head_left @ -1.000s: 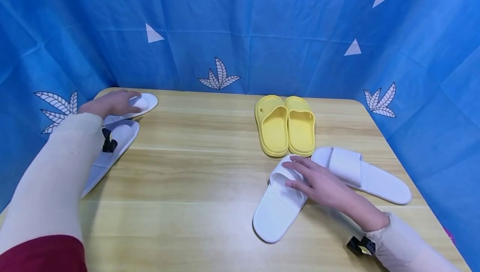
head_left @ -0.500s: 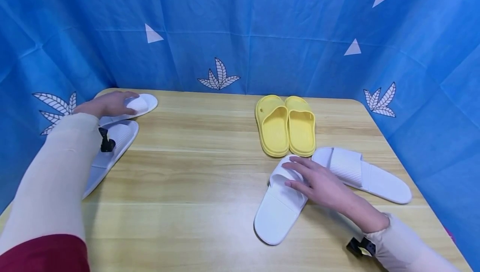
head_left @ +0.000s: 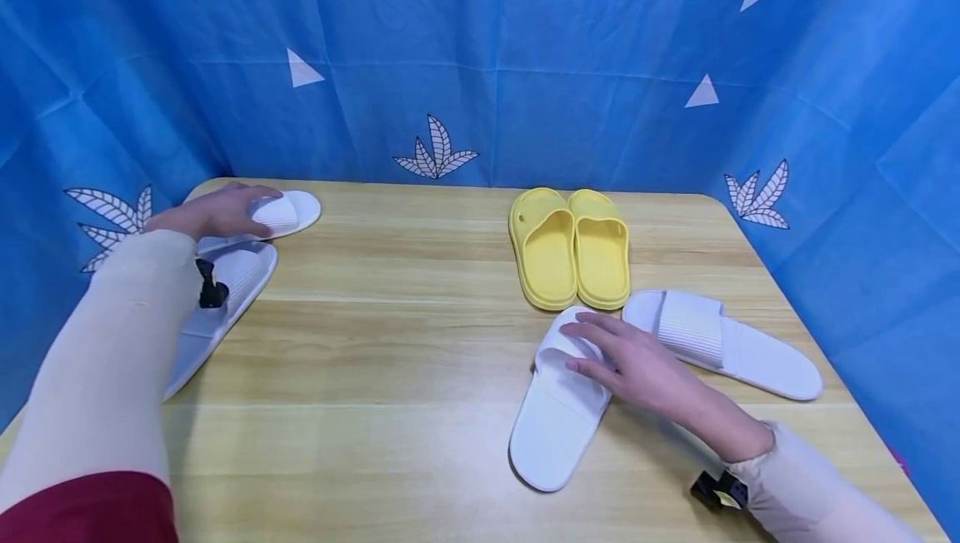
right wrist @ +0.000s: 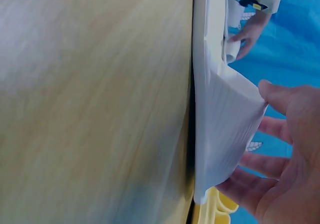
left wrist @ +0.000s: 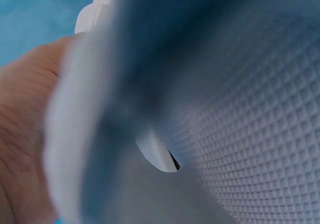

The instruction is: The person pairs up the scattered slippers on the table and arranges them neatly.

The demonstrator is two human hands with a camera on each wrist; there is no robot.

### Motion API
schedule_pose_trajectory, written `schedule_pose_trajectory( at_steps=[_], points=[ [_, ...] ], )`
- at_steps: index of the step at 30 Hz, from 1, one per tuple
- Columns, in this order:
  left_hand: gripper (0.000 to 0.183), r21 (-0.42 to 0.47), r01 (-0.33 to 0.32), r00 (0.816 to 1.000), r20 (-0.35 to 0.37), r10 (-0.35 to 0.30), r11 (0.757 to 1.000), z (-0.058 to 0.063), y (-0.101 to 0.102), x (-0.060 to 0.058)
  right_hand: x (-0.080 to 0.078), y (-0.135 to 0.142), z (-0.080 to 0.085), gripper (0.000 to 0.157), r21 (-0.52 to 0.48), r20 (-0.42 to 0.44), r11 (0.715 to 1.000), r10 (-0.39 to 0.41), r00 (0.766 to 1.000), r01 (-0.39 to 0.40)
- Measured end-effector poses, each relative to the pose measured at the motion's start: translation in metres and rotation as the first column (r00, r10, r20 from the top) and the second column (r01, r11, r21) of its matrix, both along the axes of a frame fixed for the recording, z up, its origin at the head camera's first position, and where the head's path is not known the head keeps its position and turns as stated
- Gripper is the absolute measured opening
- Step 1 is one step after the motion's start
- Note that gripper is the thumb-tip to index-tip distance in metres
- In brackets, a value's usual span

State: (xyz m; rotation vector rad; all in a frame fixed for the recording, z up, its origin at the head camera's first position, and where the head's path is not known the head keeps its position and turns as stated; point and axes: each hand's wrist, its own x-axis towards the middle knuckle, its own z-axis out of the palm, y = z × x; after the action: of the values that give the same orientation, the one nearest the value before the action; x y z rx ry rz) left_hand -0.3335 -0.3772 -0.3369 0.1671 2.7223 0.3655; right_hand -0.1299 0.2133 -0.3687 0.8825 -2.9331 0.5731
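At the table's far left corner my left hand lies over the strap of a white slipper, thumb and fingers to either side. Just nearer, below that wrist, is another white slipper, partly hidden by the arm. A blurred white slipper surface with a grid texture fills much of the left wrist view. My right hand spans the ribbed strap of a white slipper. In the right wrist view the thumb touches one strap edge and the fingers the toe side.
A pair of yellow slippers stands side by side beyond my right hand, toes to the back. A further white slipper lies angled on the right, partly behind that hand. Blue printed cloth encloses the wooden table.
The slipper under my right hand has turned slightly, its heel swinging right. My left hand shifted a little left, then its slipper slid slightly right. The yellow pair stays put.
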Motion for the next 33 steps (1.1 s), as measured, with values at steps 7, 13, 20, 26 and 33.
schedule_pose_trajectory(
  at_steps=[7, 13, 20, 26, 33],
  points=[
    [0.082, 0.028, 0.033, 0.999, -0.001, -0.033, 0.999, -0.001, 0.005, -0.003, 0.001, -0.002, 0.002, 0.047, 0.013, 0.005, 1.000, 0.005, 1.000, -0.005],
    [0.078, -0.011, 0.074, 0.997, -0.019, -0.074, 0.997, -0.001, 0.011, -0.004, 0.001, -0.005, 0.002, 0.047, -0.004, -0.015, 0.999, 0.043, 0.999, -0.044],
    [0.070, 0.023, 0.091, 0.996, 0.007, -0.091, 0.996, 0.003, 0.022, 0.001, 0.000, -0.010, 0.001, 0.047, -0.019, -0.020, 0.996, 0.083, 0.996, -0.083],
    [0.066, 0.040, 0.149, 0.988, 0.021, -0.150, 0.988, 0.009, 0.040, 0.001, 0.000, -0.013, 0.002, 0.047, -0.017, -0.024, 0.994, 0.106, 0.994, -0.106],
    [0.071, 0.012, 0.185, 0.983, 0.010, -0.185, 0.983, 0.010, 0.058, -0.001, -0.002, -0.016, 0.001, 0.048, -0.009, -0.003, 0.990, 0.138, 0.990, -0.138]
  ],
)
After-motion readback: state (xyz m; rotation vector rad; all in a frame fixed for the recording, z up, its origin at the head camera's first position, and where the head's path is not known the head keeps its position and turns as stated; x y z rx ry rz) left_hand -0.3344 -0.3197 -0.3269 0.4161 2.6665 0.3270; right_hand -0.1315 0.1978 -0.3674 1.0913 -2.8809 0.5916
